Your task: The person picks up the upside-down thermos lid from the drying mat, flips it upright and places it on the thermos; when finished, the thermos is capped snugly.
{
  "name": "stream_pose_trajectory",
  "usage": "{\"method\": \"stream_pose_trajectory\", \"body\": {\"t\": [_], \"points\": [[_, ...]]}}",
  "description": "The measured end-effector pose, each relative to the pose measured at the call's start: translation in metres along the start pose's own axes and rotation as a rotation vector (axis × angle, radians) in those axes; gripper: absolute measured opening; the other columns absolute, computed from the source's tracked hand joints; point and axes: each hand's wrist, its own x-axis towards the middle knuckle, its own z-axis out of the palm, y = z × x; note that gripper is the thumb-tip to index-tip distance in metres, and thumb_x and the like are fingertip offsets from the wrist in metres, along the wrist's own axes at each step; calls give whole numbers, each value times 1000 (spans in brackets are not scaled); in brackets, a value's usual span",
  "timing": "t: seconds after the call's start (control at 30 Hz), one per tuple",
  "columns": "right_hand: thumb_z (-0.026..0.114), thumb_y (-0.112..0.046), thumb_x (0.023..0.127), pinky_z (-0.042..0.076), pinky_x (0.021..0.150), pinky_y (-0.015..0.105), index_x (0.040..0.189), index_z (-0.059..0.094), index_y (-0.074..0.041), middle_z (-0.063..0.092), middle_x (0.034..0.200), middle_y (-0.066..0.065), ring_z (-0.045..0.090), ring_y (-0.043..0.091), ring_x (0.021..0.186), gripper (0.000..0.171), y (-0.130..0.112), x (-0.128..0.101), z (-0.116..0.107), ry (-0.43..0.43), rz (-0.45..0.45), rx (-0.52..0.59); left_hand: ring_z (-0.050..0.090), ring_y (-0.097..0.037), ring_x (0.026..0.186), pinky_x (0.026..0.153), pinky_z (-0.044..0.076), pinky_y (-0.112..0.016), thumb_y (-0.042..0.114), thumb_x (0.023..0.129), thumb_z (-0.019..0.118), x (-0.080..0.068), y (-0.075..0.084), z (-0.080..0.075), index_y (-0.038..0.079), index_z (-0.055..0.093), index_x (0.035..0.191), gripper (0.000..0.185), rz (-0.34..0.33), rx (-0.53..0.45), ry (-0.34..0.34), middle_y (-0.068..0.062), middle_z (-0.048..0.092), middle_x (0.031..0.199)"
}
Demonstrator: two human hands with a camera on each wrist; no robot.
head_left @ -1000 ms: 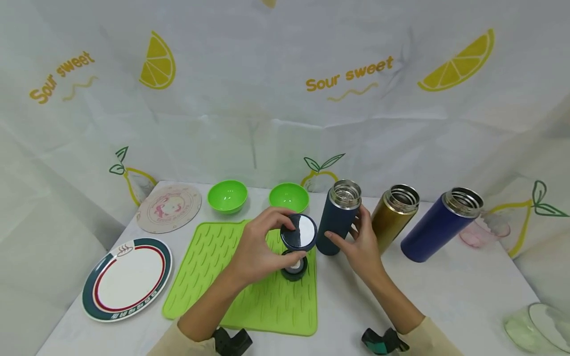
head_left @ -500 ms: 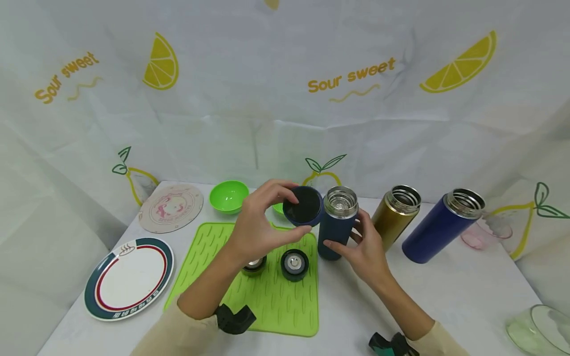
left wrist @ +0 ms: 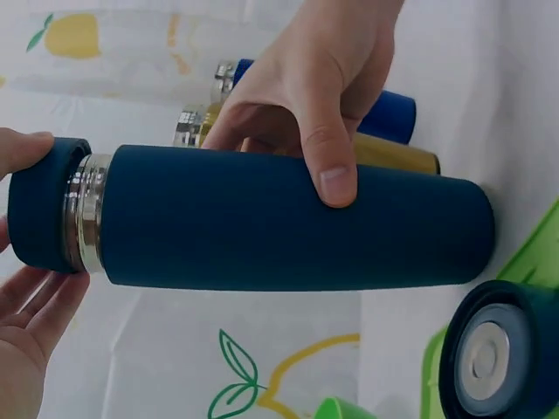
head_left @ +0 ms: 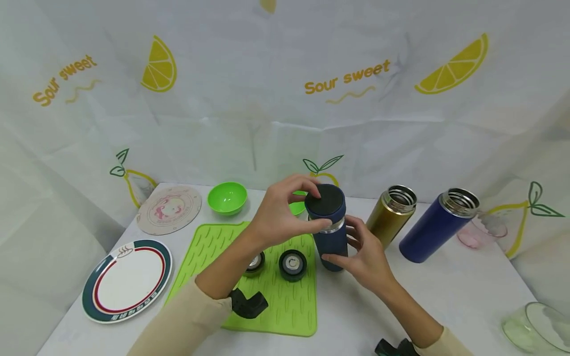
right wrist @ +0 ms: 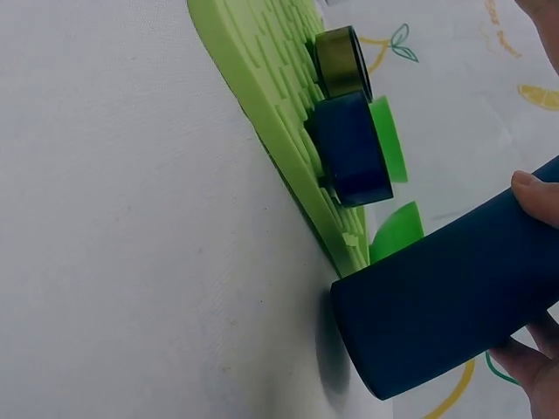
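Lid (head_left: 325, 200) now on flask (head_left: 331, 243); steel neck gap (left wrist: 86, 214) wrist-view only.

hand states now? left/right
Left hand: grips dark blue cap on the flask mouth.
Right hand: holds dark blue flask body.

Legible text: printed backdrop cloth only.
The words "Sour sweet" (head_left: 349, 77) stand in yellow-orange letters on the white backdrop cloth (head_left: 249, 123), above and beyond the fingers (head_left: 311, 188) at the flask lid; the same words (head_left: 64, 80) recur on the cloth far to the left of them. The rim of the striped plate (head_left: 126, 279) and the round mat (head_left: 169, 208) bear markings too small to read.
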Motion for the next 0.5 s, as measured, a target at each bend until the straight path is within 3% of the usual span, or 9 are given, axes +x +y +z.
{"method": "stream_pose_trajectory", "body": {"t": [0.23,0.5], "points": [[93,-6,70,56,101,48,147,44,-9,59,142,12,64,36,125,91,4,-1,2,-10,0,3,65,-18,120,93,60,-25,16,74,90,-5,-7,4,11,66,99,35,-46,24,-38,-3,68,124],[93,-5,69,57,100,48,147,44,-9,60,142,12,64,35,125,92,8,-1,2,-29,-26,0,65,-21,125,97,59,-25,10,75,88,-4,-15,-1,9,66,103,35,-89,-52,-125,-7,67,132]]}}
